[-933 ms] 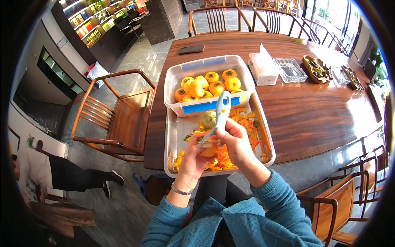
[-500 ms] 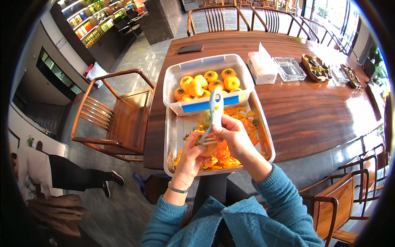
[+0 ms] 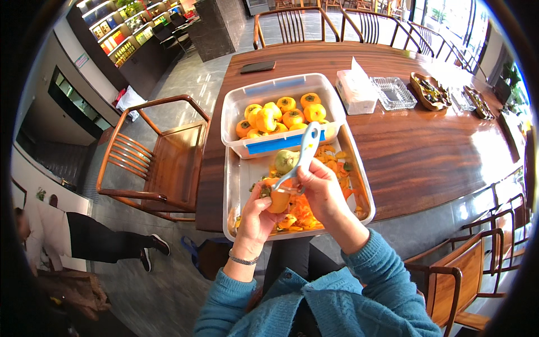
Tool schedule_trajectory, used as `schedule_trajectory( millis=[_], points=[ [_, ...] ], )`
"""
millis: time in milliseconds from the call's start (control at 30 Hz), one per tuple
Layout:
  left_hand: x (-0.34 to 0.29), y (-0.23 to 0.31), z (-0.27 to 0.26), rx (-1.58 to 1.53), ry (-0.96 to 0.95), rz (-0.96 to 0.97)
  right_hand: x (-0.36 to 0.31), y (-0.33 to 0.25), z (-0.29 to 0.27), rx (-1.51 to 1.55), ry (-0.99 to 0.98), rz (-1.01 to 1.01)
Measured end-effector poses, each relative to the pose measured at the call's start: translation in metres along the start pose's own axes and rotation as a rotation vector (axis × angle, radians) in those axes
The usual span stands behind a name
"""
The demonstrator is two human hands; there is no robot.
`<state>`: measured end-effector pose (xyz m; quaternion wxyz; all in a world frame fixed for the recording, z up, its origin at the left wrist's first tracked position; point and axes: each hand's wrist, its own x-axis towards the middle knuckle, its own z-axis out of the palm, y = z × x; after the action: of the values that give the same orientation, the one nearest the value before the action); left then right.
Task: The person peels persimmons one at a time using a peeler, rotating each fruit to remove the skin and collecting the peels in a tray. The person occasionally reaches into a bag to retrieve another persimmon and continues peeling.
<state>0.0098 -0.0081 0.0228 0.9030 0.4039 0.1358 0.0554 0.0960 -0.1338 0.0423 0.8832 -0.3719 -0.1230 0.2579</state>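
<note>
Over a metal tray (image 3: 229, 185) strewn with orange peelings (image 3: 301, 216), my left hand (image 3: 255, 219) grips a persimmon (image 3: 278, 201) by its side, its leafy cap turned toward the thumb. My right hand (image 3: 324, 188) is closed round a pale blue peeler (image 3: 307, 150). The peeler's head lies over the top of the persimmon; whether the blade touches the skin I cannot tell. Just beyond, a greenish round fruit (image 3: 285, 161) rests in the tray. A clear plastic bin (image 3: 236, 140) of whole-looking orange persimmons (image 3: 293, 117) stands across the tray's far part.
On the wooden table (image 3: 415, 163) are a tissue box (image 3: 357, 92), a glass dish (image 3: 394, 93), a wooden bowl (image 3: 431, 91) and a dark phone (image 3: 257, 67). A wooden chair (image 3: 174, 154) stands at the left. Another person (image 3: 95, 236) is at the far left.
The peeler has swung to the right, its handle tilting more. My left hand has turned the persimmon, so more of its orange side shows. The greenish fruit is less covered.
</note>
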Motion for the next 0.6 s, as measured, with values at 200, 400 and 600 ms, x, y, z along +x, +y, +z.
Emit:
schedule_trajectory(
  millis=[200, 400, 600],
  points=[
    [-0.005, -0.001, -0.001, 0.160, -0.176, 0.094, 0.015, -0.001, -0.008, -0.178, 0.074, 0.031],
    [-0.001, 0.000, -0.008, -0.019, -0.112, 0.039, 0.007, 0.005, -0.009, 0.106, 0.051, 0.009],
    [0.004, -0.016, 0.000, -0.202, -0.024, 0.005, -0.010, 0.010, 0.007, 0.034, 0.048, -0.081]
  ],
)
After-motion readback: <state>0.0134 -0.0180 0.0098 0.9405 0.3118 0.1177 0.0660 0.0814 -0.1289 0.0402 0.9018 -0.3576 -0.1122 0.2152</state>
